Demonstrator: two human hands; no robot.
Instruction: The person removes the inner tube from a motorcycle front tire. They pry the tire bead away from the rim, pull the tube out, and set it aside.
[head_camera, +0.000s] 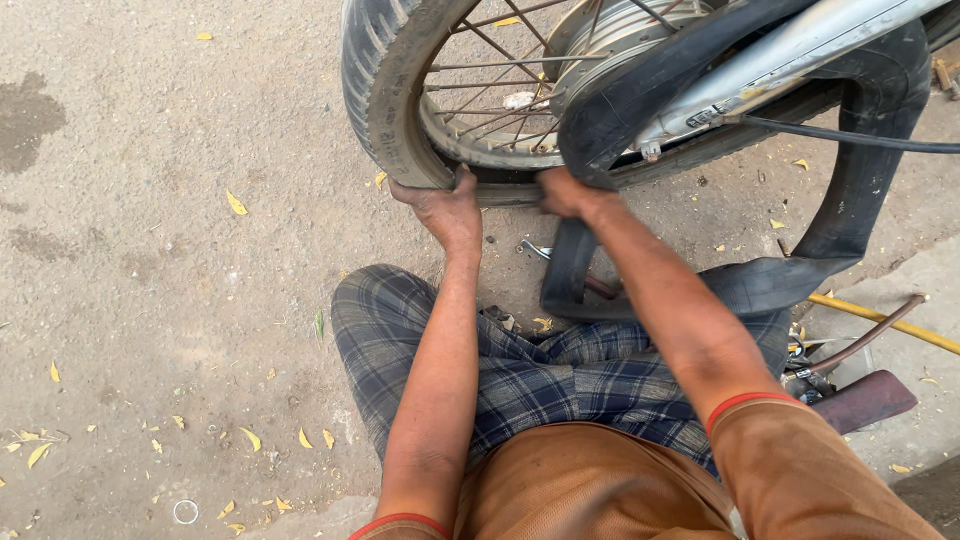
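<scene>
left hand (447, 208) gripping tyre (385, 90), right hand (568, 192) pinching tube (850, 190)

I see a tyre (385, 90) of matt black rubber, ribbed tread, dusty. The rim (480, 140) and spokes (490, 65) are metal, dull and partly rusty; the hub (610, 40) is greyish metal with a soft sheen. The inner tube (850, 190) is smooth black rubber, slightly glossy. My hands (450, 205) look grimy. The trousers (540, 375) are checked woven cloth, the shirt (590, 490) plain brown cloth. The ground (150, 280) is rough, gritty concrete. A yellow rod (880, 320) looks painted and smooth.
</scene>
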